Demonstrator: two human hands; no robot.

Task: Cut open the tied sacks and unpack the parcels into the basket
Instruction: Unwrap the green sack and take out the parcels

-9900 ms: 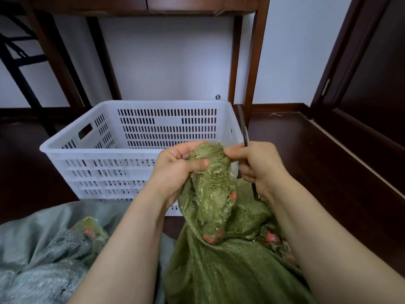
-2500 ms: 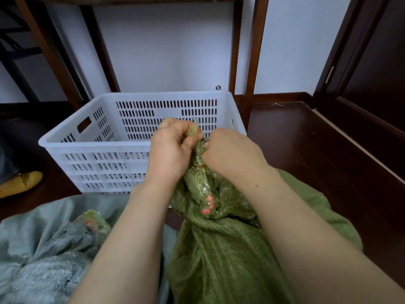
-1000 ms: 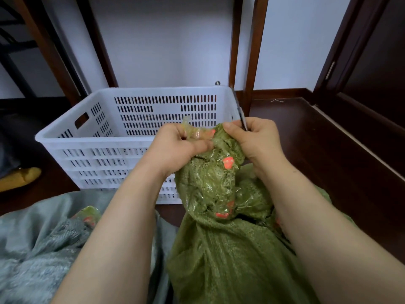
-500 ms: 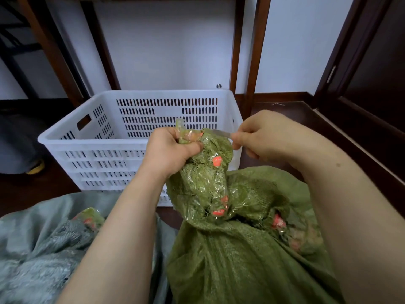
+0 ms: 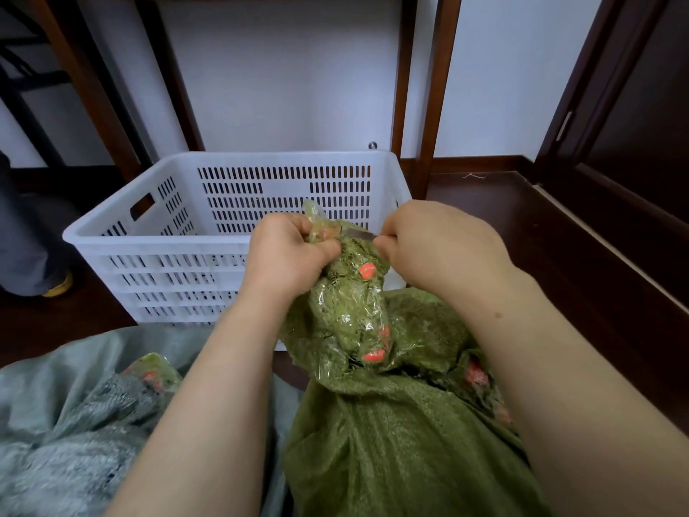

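**Two hands at the taped neck of a green sack, just in front of the basket**

The green sack [image 5: 391, 449] takes up the ground on the near side of the white basket [image 5: 156, 233]. Its woven bulk lies toward the person and its top is lifted up against the basket's near wall. A grey sack [image 5: 56, 423] lies crumpled to the near left of the basket, alongside the green one, and it has a taped greenish tuft with orange marks at its top.

The basket stands on the dark wooden floor [image 5: 522, 218]. It has slotted walls and a handle hole in its left wall. Behind it, wooden table legs [image 5: 425, 106] rise against a pale wall. Far to the basket's left are a trouser leg [image 5: 18, 225] and a yellow shoe [image 5: 59, 287].

The left hand [image 5: 287, 259], over the basket's near rim, grips the upper end of the taped neck [image 5: 346, 304]. Fingers and thumb are curled round this twisted bunch of sacking, which is wound in clear tape with orange marks.

The right hand [image 5: 440, 251], at the basket's near right corner, is closed in a fist round a blade [image 5: 356, 233], and the handle is hidden inside the fist. The thin metal strip reaches from the fist to the top of the neck, beside the left hand's fingers. Whether it has bitten into the tape cannot be told.
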